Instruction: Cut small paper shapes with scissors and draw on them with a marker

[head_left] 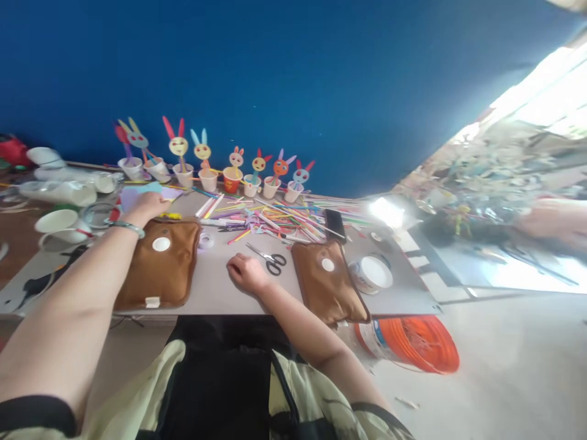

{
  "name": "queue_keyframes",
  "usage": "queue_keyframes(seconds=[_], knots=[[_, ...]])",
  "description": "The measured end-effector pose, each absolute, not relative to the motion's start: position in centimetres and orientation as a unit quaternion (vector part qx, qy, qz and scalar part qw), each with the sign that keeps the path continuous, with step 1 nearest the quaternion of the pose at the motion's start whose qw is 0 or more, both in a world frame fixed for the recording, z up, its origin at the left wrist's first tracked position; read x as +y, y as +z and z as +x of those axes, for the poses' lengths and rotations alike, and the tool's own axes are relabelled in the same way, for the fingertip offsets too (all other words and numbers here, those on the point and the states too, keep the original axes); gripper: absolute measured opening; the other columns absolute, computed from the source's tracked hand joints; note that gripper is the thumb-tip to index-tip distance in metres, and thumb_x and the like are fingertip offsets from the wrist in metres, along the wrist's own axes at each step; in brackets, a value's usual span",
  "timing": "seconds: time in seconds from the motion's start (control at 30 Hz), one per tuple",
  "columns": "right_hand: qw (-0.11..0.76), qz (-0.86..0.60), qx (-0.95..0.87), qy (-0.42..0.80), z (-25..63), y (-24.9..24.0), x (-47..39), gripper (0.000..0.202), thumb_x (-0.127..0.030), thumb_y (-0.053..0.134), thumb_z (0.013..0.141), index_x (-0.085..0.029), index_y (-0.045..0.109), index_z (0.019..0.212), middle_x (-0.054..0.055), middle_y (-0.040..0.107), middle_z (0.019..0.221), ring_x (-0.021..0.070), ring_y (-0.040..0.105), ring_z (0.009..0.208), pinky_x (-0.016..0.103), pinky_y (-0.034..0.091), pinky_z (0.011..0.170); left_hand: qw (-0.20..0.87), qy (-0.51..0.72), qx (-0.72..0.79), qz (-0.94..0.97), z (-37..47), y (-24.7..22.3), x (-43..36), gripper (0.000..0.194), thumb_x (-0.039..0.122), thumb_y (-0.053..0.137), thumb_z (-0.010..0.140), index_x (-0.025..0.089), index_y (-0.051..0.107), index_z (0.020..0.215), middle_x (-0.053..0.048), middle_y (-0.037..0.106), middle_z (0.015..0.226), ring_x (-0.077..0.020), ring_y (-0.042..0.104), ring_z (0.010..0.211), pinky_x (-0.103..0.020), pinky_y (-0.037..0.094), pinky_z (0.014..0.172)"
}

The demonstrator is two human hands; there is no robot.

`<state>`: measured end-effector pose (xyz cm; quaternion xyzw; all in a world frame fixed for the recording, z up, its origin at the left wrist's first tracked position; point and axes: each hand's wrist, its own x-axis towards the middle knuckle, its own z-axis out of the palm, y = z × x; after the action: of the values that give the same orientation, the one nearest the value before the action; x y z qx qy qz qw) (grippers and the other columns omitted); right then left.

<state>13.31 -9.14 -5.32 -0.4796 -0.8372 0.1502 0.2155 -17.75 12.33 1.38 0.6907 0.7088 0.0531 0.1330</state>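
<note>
Black clothing (pixel 215 391) lies nearest; beyond it, the right hand (pixel 246 273) curls closed on the table (pixel 208 293), scissors (pixel 270 261) just beside. The left hand (pixel 149 206) touches paper (pixel 129 197), grip unclear, a brown pouch (pixel 167 272) just nearer.

Head-worn view; forward and steeply down

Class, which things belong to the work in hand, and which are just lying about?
Probably in the work:
lilac and pale blue paper sheets, at the left hand
black-handled metal scissors, beside the right hand

Apparently lying about:
two brown padded pouches
black rectangular phone
orange plastic bucket
</note>
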Motion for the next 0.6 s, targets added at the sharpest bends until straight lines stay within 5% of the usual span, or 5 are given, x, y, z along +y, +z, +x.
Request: queue_keyframes(seconds=[0.13, 0.27, 0.43, 0.6], knots=[[0.199, -0.486, -0.838, 0.147, 13.1, -5.0, -9.1, 0.011, -0.021, 0.055, 0.093, -0.021, 0.065, 0.095, 0.004, 0.065, 0.092, 0.0154, 0.061, 0.082, 0.024, 0.041, 0.074, 0.012, -0.086, 0.706, 0.703, -16.5, 0.7, 11.9, 0.038, 0.045, 0.065, 0.079, 0.010, 0.069, 0.094, -0.018, 0.071, 0.108, -0.0312, 0.061, 0.107, -0.035, 0.047, 0.091], [0.197, -0.488, -0.838, 0.147, 13.1, -4.9, -9.1, 0.011, -0.020, 0.055, 0.092, -0.020, 0.065, 0.095, 0.004, 0.066, 0.093, 0.0156, 0.061, 0.081, 0.024, 0.041, 0.073, -0.013, -0.112, 0.721, 0.683, -15.6, 0.5, 11.0, 0.035, 0.022, 0.054, 0.085, 0.005, 0.064, 0.113, -0.022, 0.065, 0.123, -0.0284, 0.060, 0.113, -0.032, 0.046, 0.094], [0.201, -0.480, -0.841, 0.147, 13.1, -4.8, -9.1, 0.011, -0.018, 0.054, 0.091, -0.020, 0.065, 0.095, 0.004, 0.066, 0.093, 0.0155, 0.061, 0.082, 0.024, 0.041, 0.073, 0.027, -0.121, 0.741, 0.660, -15.4, 0.7, 11.6, 0.030, 0.015, 0.052, 0.085, 0.007, 0.066, 0.110, -0.019, 0.066, 0.126, -0.0267, 0.059, 0.117, -0.032, 0.046, 0.097], [0.192, -0.481, -0.844, 0.141, 13.1, -4.8, -9.1, 0.011, -0.019, 0.054, 0.091, -0.019, 0.065, 0.094, 0.004, 0.066, 0.092, 0.0154, 0.060, 0.080, 0.024, 0.040, 0.072, 0.063, -0.075, 0.755, 0.648, -15.6, 0.5, 11.8, 0.032, 0.006, 0.047, 0.083, -0.002, 0.065, 0.109, -0.027, 0.064, 0.124, -0.0316, 0.058, 0.119, -0.039, 0.045, 0.099]])
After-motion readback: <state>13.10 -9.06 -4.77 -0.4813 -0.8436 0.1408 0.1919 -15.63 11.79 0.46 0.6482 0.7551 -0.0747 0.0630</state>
